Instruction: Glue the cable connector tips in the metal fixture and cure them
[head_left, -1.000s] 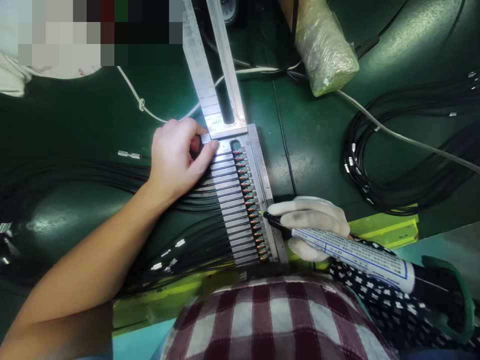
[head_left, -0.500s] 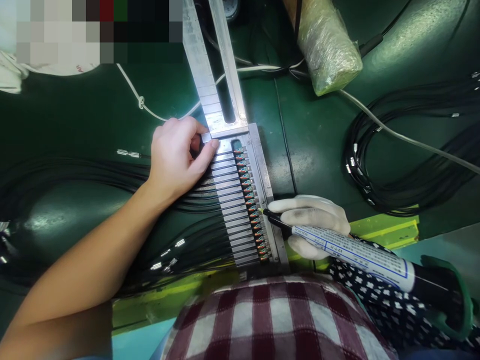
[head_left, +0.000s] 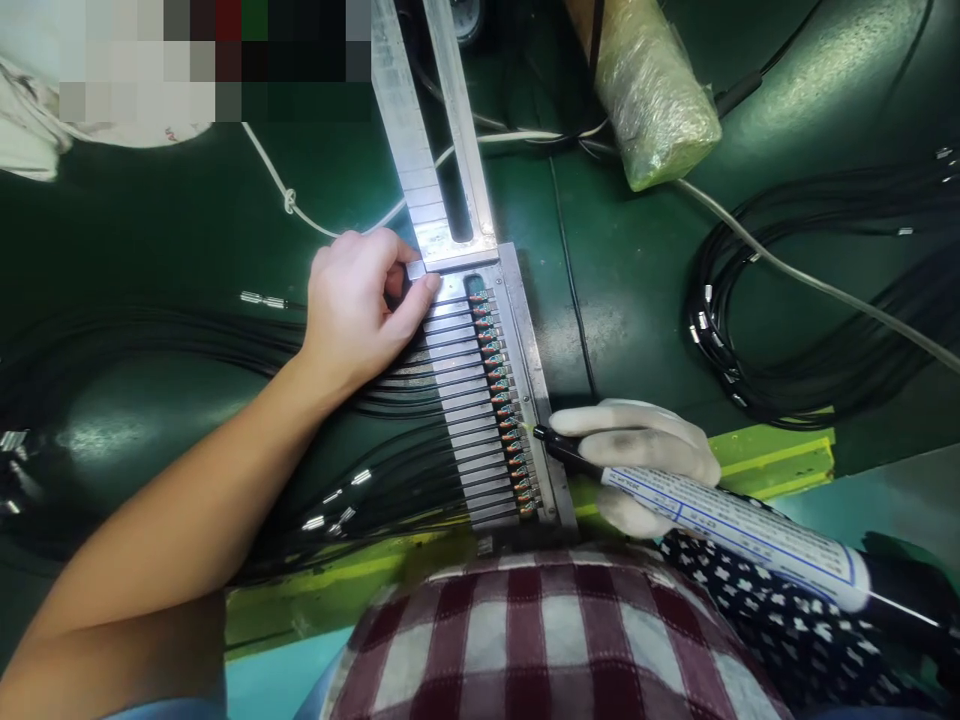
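Observation:
My bare left hand (head_left: 367, 300) pinches the upper left edge of a metal jig (head_left: 457, 395), thumb on top and fingers curled by its side. Several black cables (head_left: 461, 403) lie side by side in the jig's slots. Their ends carry small green circuit boards with orange wires and metal plugs (head_left: 498, 367), lined up along the right rail. In my white-gloved right hand (head_left: 649, 450) is a dispensing syringe (head_left: 735, 535) with a white, blue-lined label. Its black nozzle (head_left: 559, 442) points left, the tip close to the boards just below mid-row. The syringe's rear runs off toward the right edge.
A second slotted metal frame (head_left: 416, 150) adjoins the jig's far end. Coiled black cables (head_left: 705, 330) lie right, and more cables (head_left: 187, 335) spread left. A plastic-wrapped roll (head_left: 660, 110) and a pale cord (head_left: 810, 275) are at the back. Yellow-green edging (head_left: 780, 455) borders the green table.
My right hand and the syringe have moved right and slightly toward me, drawing the nozzle tip back from the boards. My left hand keeps its hold on the jig. The view has shifted slightly.

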